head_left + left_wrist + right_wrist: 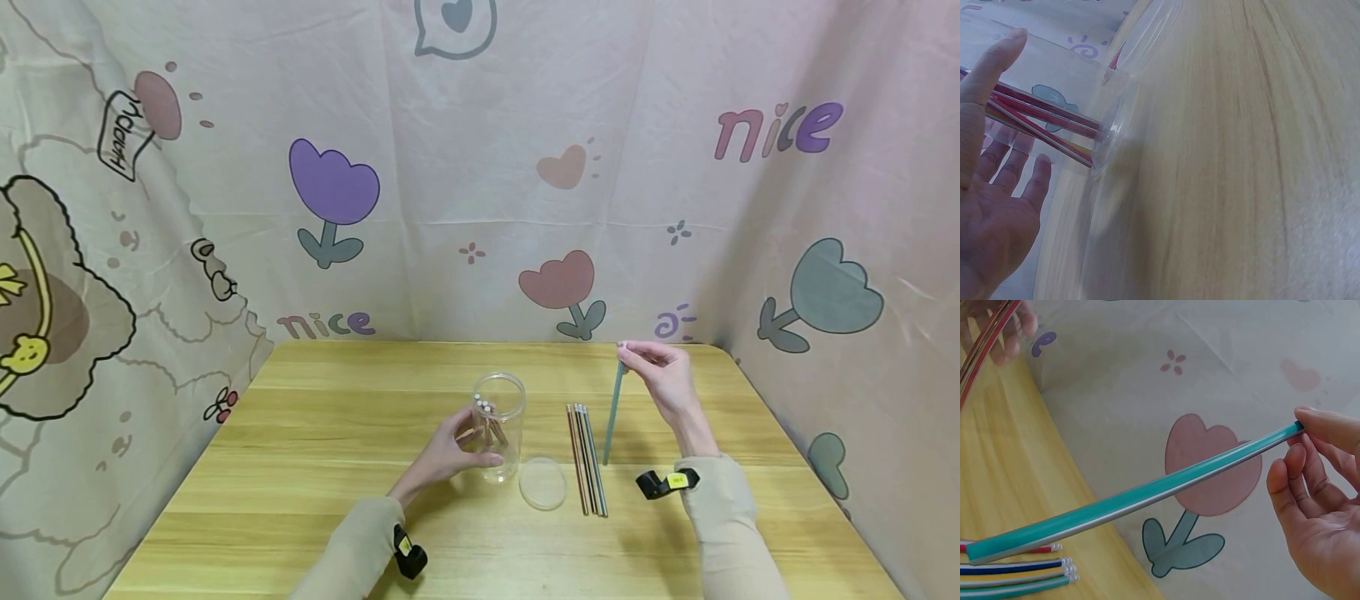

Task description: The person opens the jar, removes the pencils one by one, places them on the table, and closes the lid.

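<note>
My left hand (447, 450) grips a clear round jar (512, 446), thumb on the near side and fingers round the far side. Several pencils (1047, 115) with red and orange sides lean inside the jar, their white ends just under the open rim. Over the right part of the table, my right hand (663, 375) pinches a teal and silver striped pencil (1135, 494) by its upper end, between thumb and fingers. That pencil hangs almost upright, its lower end pointing at the table beside a row of other pencils (587, 458).
A clear round lid (543, 483) lies flat on the wooden table (322, 433) between the jar and the pencil row. Behind the table hangs a pale printed cloth (450, 167). Each sleeve carries a small black wrist camera (410, 552).
</note>
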Tool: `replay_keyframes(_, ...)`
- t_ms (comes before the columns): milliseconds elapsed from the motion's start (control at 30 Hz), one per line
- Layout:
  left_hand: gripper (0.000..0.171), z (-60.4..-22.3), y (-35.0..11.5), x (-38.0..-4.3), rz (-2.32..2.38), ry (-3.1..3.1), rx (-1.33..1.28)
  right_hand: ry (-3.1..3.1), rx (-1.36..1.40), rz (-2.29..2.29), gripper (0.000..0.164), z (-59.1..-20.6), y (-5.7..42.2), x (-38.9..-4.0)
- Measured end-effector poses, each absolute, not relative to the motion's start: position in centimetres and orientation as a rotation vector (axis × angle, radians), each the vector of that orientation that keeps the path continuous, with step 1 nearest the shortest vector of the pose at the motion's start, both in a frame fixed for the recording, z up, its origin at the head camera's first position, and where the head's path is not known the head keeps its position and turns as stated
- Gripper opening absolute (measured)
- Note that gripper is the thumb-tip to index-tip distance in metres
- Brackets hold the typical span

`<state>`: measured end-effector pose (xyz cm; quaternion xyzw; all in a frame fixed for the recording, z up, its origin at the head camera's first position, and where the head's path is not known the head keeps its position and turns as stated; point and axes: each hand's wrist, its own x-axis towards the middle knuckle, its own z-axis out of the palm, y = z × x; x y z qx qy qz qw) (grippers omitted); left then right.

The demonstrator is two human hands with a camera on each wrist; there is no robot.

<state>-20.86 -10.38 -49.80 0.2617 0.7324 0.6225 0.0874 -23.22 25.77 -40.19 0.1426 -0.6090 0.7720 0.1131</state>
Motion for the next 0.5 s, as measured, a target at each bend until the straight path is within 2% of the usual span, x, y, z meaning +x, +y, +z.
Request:
replay_keyframes(300, 0.076, -49.7, -10.3, -20.7, 1.854, 2.183, 0.758, -1.963, 0.393, 2.225, 0.028, -41.5, 26.2, -23.5)
replay_keyframes(500, 0.076, -49.6, -10.3, -20.8, 1.856, 2.183, 0.762, -1.984, 0.505, 2.216, 0.015, -43.6, 27.0, -24.7)
